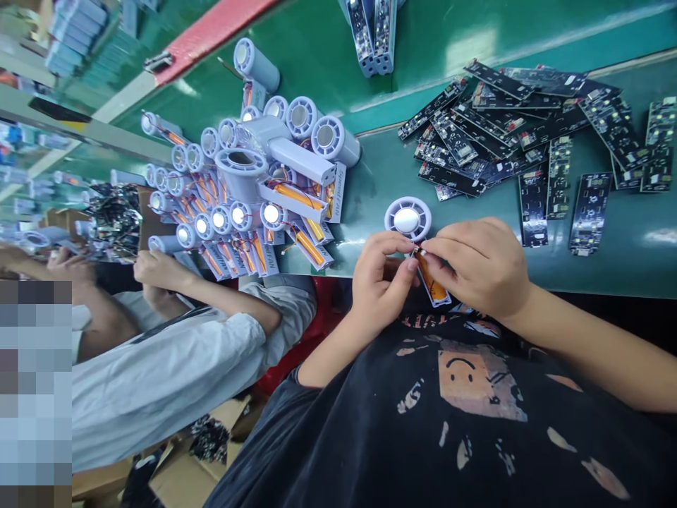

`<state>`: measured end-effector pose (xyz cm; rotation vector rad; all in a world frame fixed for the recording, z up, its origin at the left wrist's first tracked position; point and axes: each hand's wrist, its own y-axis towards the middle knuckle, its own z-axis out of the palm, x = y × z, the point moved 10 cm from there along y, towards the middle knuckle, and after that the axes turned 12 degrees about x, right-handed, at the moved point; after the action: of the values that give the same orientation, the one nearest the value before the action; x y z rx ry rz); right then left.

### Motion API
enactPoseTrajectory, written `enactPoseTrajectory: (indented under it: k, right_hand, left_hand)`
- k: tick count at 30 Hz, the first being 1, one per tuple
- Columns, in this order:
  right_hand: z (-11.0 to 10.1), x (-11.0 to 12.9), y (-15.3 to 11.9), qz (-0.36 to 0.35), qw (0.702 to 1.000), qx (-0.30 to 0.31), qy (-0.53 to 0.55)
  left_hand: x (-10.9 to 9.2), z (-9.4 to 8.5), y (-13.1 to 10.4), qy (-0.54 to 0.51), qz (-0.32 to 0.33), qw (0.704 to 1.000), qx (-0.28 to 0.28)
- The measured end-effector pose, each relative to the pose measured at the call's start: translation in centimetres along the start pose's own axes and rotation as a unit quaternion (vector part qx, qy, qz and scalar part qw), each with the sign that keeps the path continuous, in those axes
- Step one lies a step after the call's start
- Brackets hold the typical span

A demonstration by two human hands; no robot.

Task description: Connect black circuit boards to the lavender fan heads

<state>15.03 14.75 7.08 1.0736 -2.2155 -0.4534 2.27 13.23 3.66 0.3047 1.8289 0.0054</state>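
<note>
Shirt [370, 416], one, black, printed; nearest, worn by the person.

Left hand [383, 282], bare: fingers curled, thumb and forefinger closed on the fan at its neck; the detail between the tips is too small to tell.

Right hand [479, 264], bare: thumb and forefinger pinched together on a small pale part [419, 251], beside the left fingertips; other fingers folded in.

Fan [407, 219], one, pale lilac: between both hands at the bench's near edge, round head pointing far, handle pointing near. Handle open, an orange cell [434, 283] inside.

Boxes [180, 476], cardboard: low on the near left, dark parts in one.

Co-worker's sleeve [174, 381], light blue-grey: left. Co-worker's hand [159, 271], fingers bent, beside the fan group.

Bench [364, 194], green: beneath the work.

Boards [591, 212], many, black: right, heaped, several lying loose on the near side.

Fan group [238, 185], many: left, crowded and stacked, orange cells showing in several handles.

Cases [374, 35], two, blue-grey: far, side by side, boards fitted.

Bar [222, 35], red: far left, slanting.
</note>
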Motion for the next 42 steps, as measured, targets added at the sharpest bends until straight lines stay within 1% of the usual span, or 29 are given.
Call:
enactPoseTrajectory:
  k: [2, 4, 6, 7, 9, 12, 14, 17, 20, 23, 27, 31, 33, 34, 36, 38, 40, 42]
  right_hand:
    - [-0.1, 0.1, -0.1, -0.006, 1.000, -0.002, 0.000]
    - [0.0, -0.2, 0.0, 0.005, 1.000, 0.004, 0.013]
    - [0.1, -0.5, 0.0, 0.021, 0.999, 0.011, 0.036]
    - [0.1, -0.6, 0.1, 0.027, 0.999, 0.013, 0.044]
    - [0.1, -0.4, 0.1, 0.021, 0.999, 0.017, 0.041]
    - [0.1, 0.4, 0.0, -0.015, 1.000, 0.024, 0.007]
    - [0.3, 0.5, -0.1, -0.035, 0.999, 0.035, 0.006]
    - [0.7, 0.4, -0.1, -0.057, 0.996, 0.066, 0.029]
    - [1.1, 0.3, 0.0, -0.082, 0.991, 0.098, 0.050]
    - [0.6, -0.1, 0.1, -0.079, 0.988, 0.081, 0.101]
    - [0.3, -1.0, 0.2, -0.018, 0.979, 0.048, 0.197]
    - [0.5, -1.8, 0.0, 0.051, 0.970, 0.023, 0.237]
    - [0.4, -2.0, -0.1, 0.069, 0.966, 0.007, 0.250]
    - [0.4, -2.1, -0.2, 0.076, 0.964, -0.002, 0.255]
    - [0.1, -2.2, -0.3, 0.079, 0.964, -0.022, 0.252]
    - [-0.1, -1.8, -0.2, 0.067, 0.973, -0.030, 0.218]
    - [-0.3, -1.1, -0.2, 0.044, 0.986, -0.030, 0.159]
    - [-0.2, -0.5, -0.1, 0.029, 0.994, -0.022, 0.102]
  left_hand:
    - [0.4, 0.1, -0.1, -0.014, -0.010, 1.000, 0.005]
    - [0.8, 0.1, -0.2, -0.024, -0.018, 1.000, 0.002]
    - [0.6, -0.2, -0.3, -0.004, -0.008, 1.000, -0.006]
    - [0.2, -0.3, -0.3, 0.024, 0.004, 1.000, -0.008]
    - [-1.1, -0.2, -0.2, 0.114, 0.036, 0.993, -0.002]
    - [-2.7, 0.2, 0.1, 0.243, 0.065, 0.968, 0.020]
    - [-3.2, 0.3, 0.2, 0.287, 0.069, 0.955, 0.025]
    - [-3.3, 0.3, 0.3, 0.305, 0.070, 0.949, 0.027]
    - [-2.8, 0.5, 0.4, 0.267, 0.068, 0.960, 0.046]
    - [-2.6, 0.5, 0.6, 0.229, 0.069, 0.969, 0.061]
    - [-3.0, 0.4, 0.9, 0.229, 0.084, 0.968, 0.065]
    - [-3.0, 0.3, 0.8, 0.241, 0.082, 0.966, 0.051]
    - [-2.5, 0.3, 0.5, 0.215, 0.075, 0.973, 0.040]
    - [-2.0, 0.2, 0.4, 0.182, 0.068, 0.980, 0.032]
    - [-0.8, 0.2, 0.1, 0.089, 0.042, 0.995, 0.022]
    - [0.3, 0.3, -0.1, 0.013, 0.012, 1.000, 0.018]
    - [0.7, 0.4, -0.2, -0.012, -0.003, 1.000, 0.016]
    - [0.4, 0.3, -0.1, -0.014, 0.000, 1.000, 0.011]
